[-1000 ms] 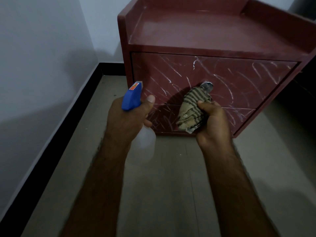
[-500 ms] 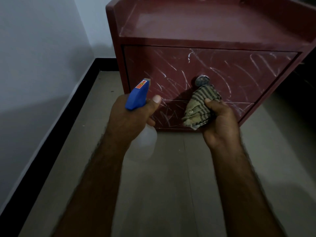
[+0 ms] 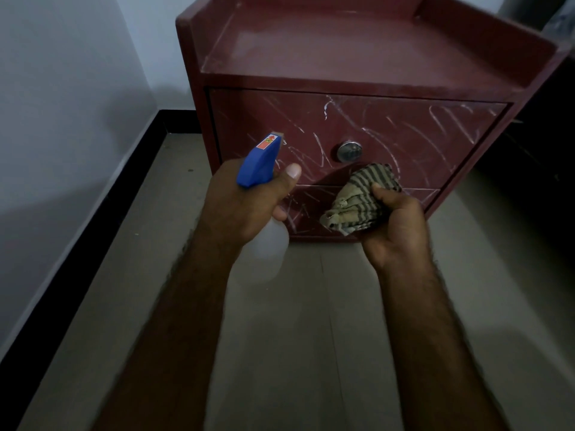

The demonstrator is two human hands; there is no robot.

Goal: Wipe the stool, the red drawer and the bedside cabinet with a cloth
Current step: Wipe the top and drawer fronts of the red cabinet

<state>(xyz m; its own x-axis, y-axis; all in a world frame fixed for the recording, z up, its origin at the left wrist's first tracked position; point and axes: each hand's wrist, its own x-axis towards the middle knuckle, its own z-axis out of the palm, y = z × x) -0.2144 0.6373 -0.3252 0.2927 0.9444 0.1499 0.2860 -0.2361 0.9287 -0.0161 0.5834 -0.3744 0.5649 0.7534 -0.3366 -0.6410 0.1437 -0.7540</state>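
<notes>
Tan, dark-striped cloth [image 3: 357, 200] sat bunched in the right hand [image 3: 395, 225], its long axis slanting up toward the red drawer [image 3: 420, 141] of the bedside cabinet [image 3: 357, 57], just below the round lock [image 3: 349, 150]. That grip curled tightly around it. The left hand [image 3: 245, 200] clasped a spray bottle [image 3: 259, 163], nozzle aimed at the drawer, both forearms stretched forward.

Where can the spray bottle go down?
Bare: the cabinet top inside its raised rim, and the floor between the black skirting and the cabinet. Crowded: at the drawer front, left hand with spray bottle, right hand with cloth.
</notes>
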